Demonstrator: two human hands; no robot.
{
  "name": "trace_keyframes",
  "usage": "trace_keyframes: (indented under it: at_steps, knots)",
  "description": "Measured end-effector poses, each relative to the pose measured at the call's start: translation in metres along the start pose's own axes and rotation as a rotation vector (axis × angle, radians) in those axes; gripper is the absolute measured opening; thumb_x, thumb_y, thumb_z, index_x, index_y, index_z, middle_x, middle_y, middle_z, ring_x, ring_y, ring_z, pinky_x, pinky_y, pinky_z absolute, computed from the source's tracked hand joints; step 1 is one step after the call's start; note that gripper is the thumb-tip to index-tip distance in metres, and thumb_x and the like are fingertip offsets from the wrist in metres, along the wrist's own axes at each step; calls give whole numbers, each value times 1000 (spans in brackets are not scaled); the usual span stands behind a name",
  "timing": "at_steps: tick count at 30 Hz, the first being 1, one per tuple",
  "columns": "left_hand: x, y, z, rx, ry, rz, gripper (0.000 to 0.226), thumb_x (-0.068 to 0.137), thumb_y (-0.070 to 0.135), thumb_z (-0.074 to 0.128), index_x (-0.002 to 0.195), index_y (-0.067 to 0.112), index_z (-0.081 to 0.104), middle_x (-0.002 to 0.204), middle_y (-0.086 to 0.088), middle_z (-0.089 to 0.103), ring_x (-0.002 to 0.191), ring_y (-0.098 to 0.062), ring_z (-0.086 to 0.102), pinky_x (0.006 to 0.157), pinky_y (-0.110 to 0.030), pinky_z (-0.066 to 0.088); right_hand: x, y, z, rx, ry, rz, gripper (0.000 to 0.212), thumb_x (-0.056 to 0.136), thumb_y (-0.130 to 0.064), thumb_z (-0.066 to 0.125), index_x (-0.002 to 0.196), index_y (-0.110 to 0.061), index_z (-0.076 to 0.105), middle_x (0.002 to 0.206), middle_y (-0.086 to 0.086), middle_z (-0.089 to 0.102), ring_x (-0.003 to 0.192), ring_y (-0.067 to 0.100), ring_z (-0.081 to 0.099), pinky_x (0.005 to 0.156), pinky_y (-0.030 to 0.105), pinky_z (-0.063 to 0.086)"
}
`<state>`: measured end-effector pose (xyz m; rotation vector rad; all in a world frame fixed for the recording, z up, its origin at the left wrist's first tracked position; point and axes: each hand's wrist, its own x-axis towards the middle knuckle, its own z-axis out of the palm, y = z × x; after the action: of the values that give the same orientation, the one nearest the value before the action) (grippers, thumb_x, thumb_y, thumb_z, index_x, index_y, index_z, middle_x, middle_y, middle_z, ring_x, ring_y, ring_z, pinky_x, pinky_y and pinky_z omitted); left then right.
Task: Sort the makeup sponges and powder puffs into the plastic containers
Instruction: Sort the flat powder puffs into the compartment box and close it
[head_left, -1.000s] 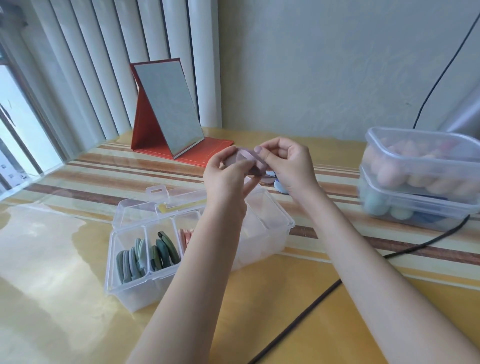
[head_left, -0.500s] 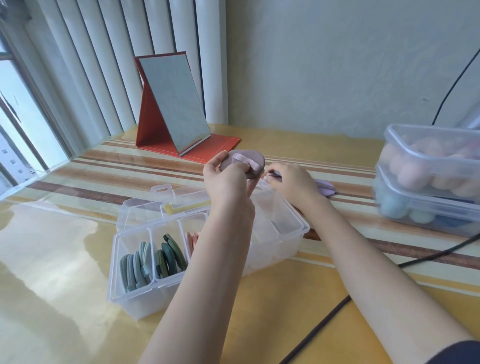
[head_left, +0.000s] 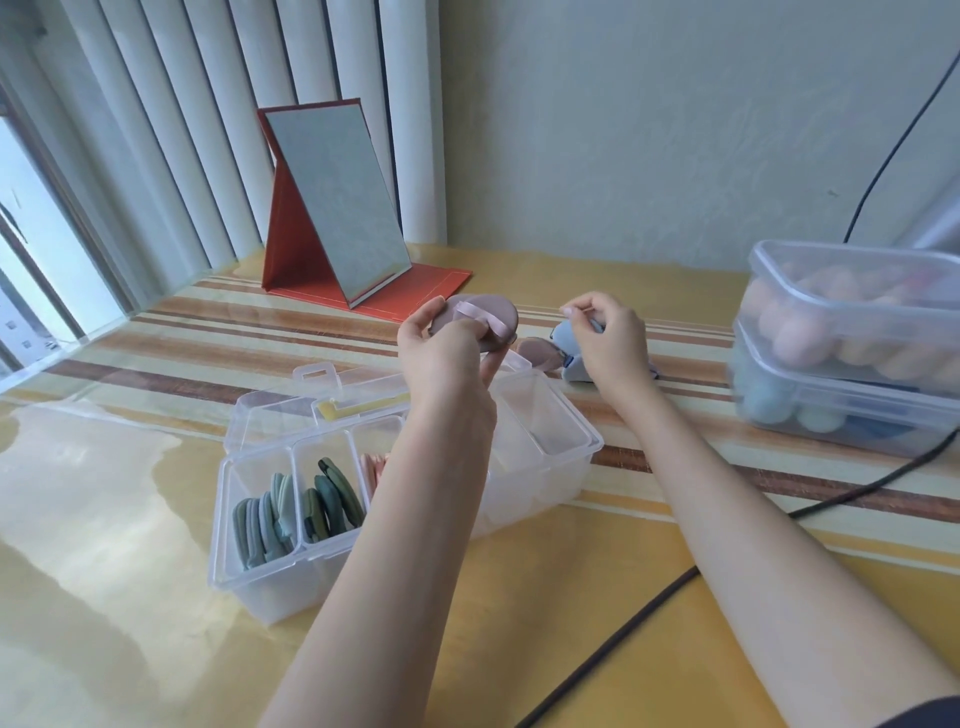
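Observation:
My left hand (head_left: 451, 358) holds a mauve round powder puff (head_left: 491, 314) with a pink ribbon, raised above the clear divided organizer box (head_left: 566, 457). The box's left compartments hold grey-green puffs (head_left: 267, 519), dark green puffs (head_left: 332, 501) and pink puffs (head_left: 373, 467); my left forearm hides part of the box. My right hand (head_left: 610, 343) pinches a light blue puff (head_left: 567, 340) just behind the box on the table. Another mauve puff (head_left: 540, 351) lies beside it.
Two stacked clear lidded tubs (head_left: 852, 353) with peach and teal egg sponges stand at the right. A red folding mirror (head_left: 332, 208) stands at the back. A black cable (head_left: 639, 618) crosses the yellow striped table. The organizer's lid (head_left: 306, 400) lies open behind it.
My right hand let go of the mauve puff and moved right and down to the loose puffs, where it now pinches a blue one. My left hand kept the mauve puff raised.

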<state>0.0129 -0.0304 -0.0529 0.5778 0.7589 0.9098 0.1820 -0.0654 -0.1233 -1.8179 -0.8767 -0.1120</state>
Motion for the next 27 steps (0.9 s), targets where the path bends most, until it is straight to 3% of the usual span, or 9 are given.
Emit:
trace_keyframes:
  at_steps: [2, 5, 9, 12, 14, 16, 20, 24, 27]
  knots:
    - [0, 0, 0, -2, -2, -1, 50, 79, -21, 50, 112, 16, 54, 130, -14, 47, 112, -35, 55, 77, -38, 59, 4, 0, 0, -69, -13, 59, 15, 90, -11, 54, 84, -9, 68, 85, 1, 68, 80, 15, 58, 62, 16, 40]
    - [0, 0, 0, 6, -2, -1, 51, 78, -21, 50, 113, 16, 54, 130, -14, 48, 115, -35, 54, 76, -38, 59, 4, 7, 2, -351, -176, 119, 23, 85, -8, 50, 80, -11, 73, 93, 5, 69, 87, 21, 60, 67, 26, 42]
    - [1, 1, 1, -3, -2, -6, 52, 78, -21, 49, 115, 15, 54, 129, -15, 49, 116, -36, 53, 77, -40, 59, -1, -5, -1, -117, -288, 111, 27, 88, -17, 50, 80, -30, 72, 74, -10, 65, 70, 11, 56, 64, 25, 42]
    - [1, 1, 0, -9, -2, -10, 51, 78, -21, 49, 114, 15, 54, 131, -15, 48, 116, -36, 53, 75, -39, 59, -5, -10, -3, 95, -557, 186, 21, 85, -37, 55, 89, -30, 75, 98, -10, 70, 97, 7, 61, 83, 29, 48]
    - [1, 1, 0, -11, -5, -10, 49, 79, -20, 49, 112, 15, 54, 131, -15, 48, 116, -36, 53, 73, -38, 59, -6, -5, -4, -125, -702, 61, 17, 80, -44, 63, 95, -41, 70, 109, -12, 65, 105, 9, 56, 88, 30, 46]
    - [1, 0, 0, -6, -5, -8, 48, 79, -19, 49, 112, 15, 54, 131, -15, 49, 116, -35, 53, 75, -39, 58, -3, -4, -5, -326, -729, -40, 25, 75, -47, 67, 99, -50, 62, 109, -16, 57, 109, 9, 48, 90, 32, 44]
    - [2, 0, 0, 6, 6, -5, 50, 80, -18, 48, 116, 15, 54, 131, -15, 49, 117, -36, 53, 80, -42, 58, 2, -10, -3, -335, -805, -3, 28, 77, -44, 66, 104, -45, 60, 112, -13, 57, 106, 12, 52, 89, 34, 45]
    - [1, 0, 0, -3, 6, -7, 51, 78, -20, 47, 114, 15, 54, 128, -16, 51, 115, -36, 54, 79, -41, 58, 2, -7, -9, -89, -749, 55, 14, 81, -40, 69, 92, -32, 68, 91, -17, 67, 83, 4, 63, 70, 17, 46]
    - [1, 0, 0, -4, 9, -10, 52, 77, -21, 47, 114, 15, 55, 127, -15, 51, 116, -35, 54, 80, -42, 58, 6, -8, -15, 171, -676, 143, 11, 84, -34, 69, 85, -23, 71, 77, -5, 71, 66, 5, 62, 64, 12, 47]
